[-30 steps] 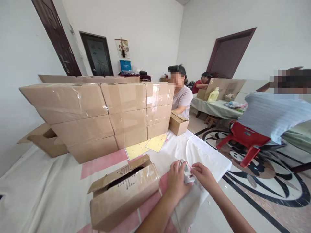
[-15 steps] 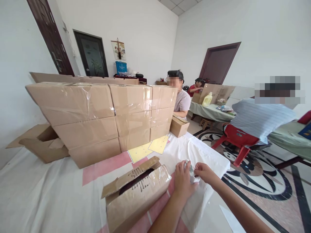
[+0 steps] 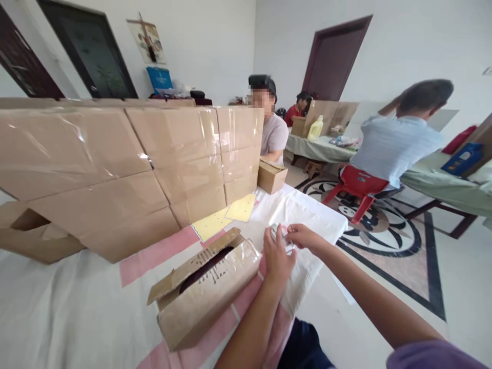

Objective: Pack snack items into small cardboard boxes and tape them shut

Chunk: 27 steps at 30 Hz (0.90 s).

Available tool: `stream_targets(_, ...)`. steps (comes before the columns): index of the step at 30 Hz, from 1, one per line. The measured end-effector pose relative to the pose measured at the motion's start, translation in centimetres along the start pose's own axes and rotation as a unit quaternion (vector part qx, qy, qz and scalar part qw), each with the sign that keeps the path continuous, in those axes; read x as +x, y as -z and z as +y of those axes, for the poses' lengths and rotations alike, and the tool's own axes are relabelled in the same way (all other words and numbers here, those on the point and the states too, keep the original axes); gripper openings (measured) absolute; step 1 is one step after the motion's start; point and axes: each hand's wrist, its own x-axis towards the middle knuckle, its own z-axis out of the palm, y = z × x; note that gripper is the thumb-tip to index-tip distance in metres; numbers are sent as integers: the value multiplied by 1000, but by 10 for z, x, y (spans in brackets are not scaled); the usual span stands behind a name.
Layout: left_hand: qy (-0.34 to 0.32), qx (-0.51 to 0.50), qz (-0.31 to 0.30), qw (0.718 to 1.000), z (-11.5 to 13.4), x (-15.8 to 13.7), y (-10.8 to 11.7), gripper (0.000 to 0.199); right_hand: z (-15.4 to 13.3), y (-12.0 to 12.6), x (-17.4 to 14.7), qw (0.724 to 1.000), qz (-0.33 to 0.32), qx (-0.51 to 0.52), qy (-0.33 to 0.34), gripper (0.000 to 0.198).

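Near the right edge of the cloth-covered table, my left hand [image 3: 277,256] curls around a small whitish-grey thing [image 3: 285,237]. Its kind is hard to make out because fingers cover most of it. My right hand [image 3: 305,237] pinches at the same thing from the right, fingertips pressed together. Just left of my hands lies a long cardboard box [image 3: 215,297], its top flap partly raised over a dark slot and its sides wrapped in clear tape.
A wall of taped cardboard boxes [image 3: 188,164] stands across the table. Yellow sheets [image 3: 242,209] lie before it. A small box [image 3: 272,177] sits at the far corner, an open carton [image 3: 42,236] at left. Other people sit beyond; one uses a red chair [image 3: 363,182].
The view has shifted right and down, so the boxes and table appear farther left. Both hands stay on the small whitish thing. The person in the blue shirt has an arm raised to the head.
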Motion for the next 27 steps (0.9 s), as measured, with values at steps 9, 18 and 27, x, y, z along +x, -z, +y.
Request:
stream_targets(9,57,-46,-42,996,-10,5,1,102,0,8,-2,991,-104,51,-71,53)
stream_targets(18,79,-10,-37,996,-2,6,4,100,-17,12,-17,991,-84,87,-52,56)
stream_targets(27,55,10,-12,998,-6,7,0,98,-6,12,-27,995,-53,41,-74,51)
